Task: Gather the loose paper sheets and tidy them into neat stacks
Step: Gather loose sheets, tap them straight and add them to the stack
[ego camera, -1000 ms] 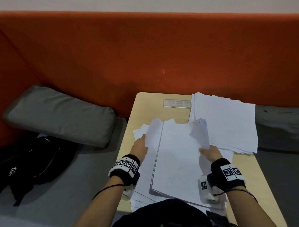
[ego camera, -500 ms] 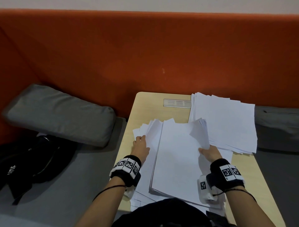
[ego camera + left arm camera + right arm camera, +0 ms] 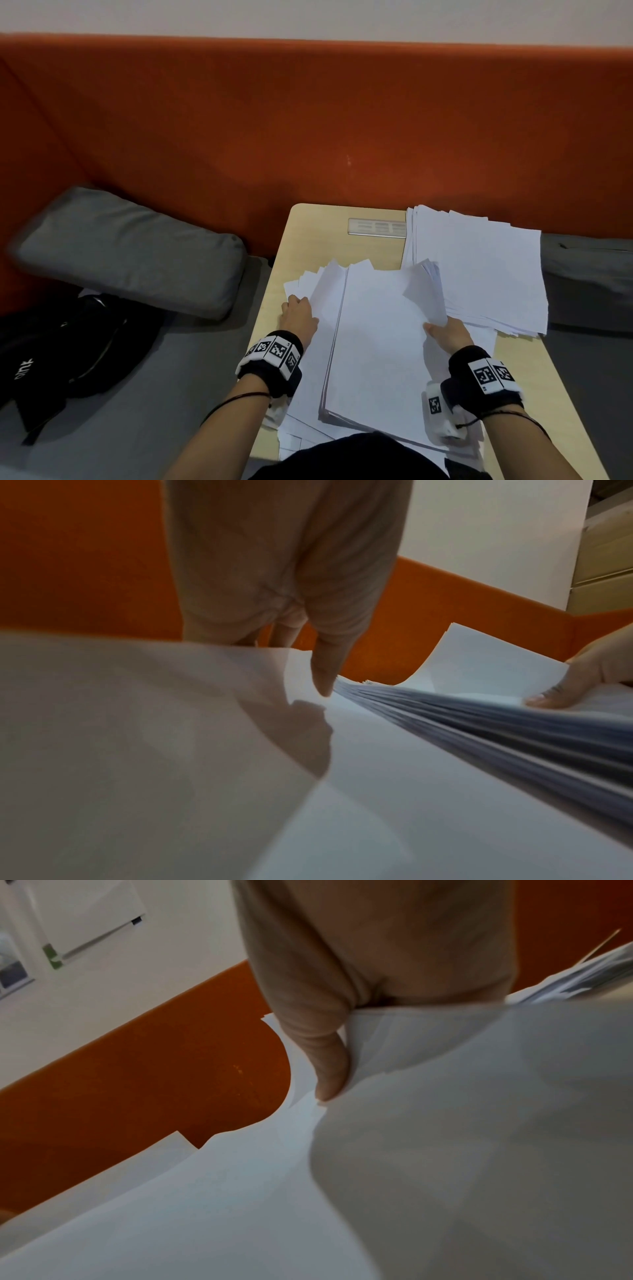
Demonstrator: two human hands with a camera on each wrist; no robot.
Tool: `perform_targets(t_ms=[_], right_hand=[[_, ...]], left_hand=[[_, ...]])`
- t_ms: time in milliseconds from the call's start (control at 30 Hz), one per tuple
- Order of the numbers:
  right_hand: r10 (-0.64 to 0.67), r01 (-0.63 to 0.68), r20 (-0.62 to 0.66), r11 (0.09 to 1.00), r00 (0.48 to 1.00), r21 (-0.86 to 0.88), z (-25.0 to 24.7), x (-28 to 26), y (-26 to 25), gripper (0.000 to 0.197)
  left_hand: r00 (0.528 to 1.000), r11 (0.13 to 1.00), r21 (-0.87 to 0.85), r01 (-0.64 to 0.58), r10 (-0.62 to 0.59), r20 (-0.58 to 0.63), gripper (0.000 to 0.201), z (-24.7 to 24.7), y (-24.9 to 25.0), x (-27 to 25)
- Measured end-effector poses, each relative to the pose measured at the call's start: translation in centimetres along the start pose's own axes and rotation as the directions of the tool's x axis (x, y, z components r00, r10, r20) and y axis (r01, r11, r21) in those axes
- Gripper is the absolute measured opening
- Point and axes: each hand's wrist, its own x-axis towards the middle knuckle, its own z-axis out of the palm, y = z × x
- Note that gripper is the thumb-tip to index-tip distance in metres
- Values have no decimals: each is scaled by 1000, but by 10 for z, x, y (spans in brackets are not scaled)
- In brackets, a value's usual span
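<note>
The right hand grips the right edge of a thick bundle of white sheets, thumb on top and fingers tucked under, so that the upper sheets curl up just beyond it. The right wrist view shows the thumb pressed on the curled paper. Across the bundle, the left hand lies on loose sheets that fan out from under the bundle's left edge; its fingers curl down over them and the left wrist view shows its thumb tip touching the paper beside the bundle's edge. Whether it pinches a sheet or only presses, I cannot tell. More loose sheets spread out below the left wrist, near the person's body. Beyond the right hand and slightly to its right lies a second stack of sheets, its edges uneven. All the paper rests on a pale wooden tabletop. Left of the left hand, off the tabletop, are a grey cushion and a black bag, with an orange backrest behind.
</note>
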Motion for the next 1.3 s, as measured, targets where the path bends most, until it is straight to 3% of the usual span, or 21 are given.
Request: perform_targets(t_ms=[433,667,1000,1300], right_hand=[[11,-11,-22,1000,1000,16,1,-5,-2,35],[20,-19,-23,999,1000,32,1,-5,-1,35],[24,-23,-25,999,999,37,2,-5,-2,34],[27,-26,-23,999,999,40,2,-5,-1,34]], left_hand=[[999,996,85,-37,37,11,37,1,7,-2],[999,991,124,-47,44,24,51,2,8,-4],[999,994,96,-43,42,8,46,0,10,-8],[996,997,37,-74,72,44,57,0,17,-12]])
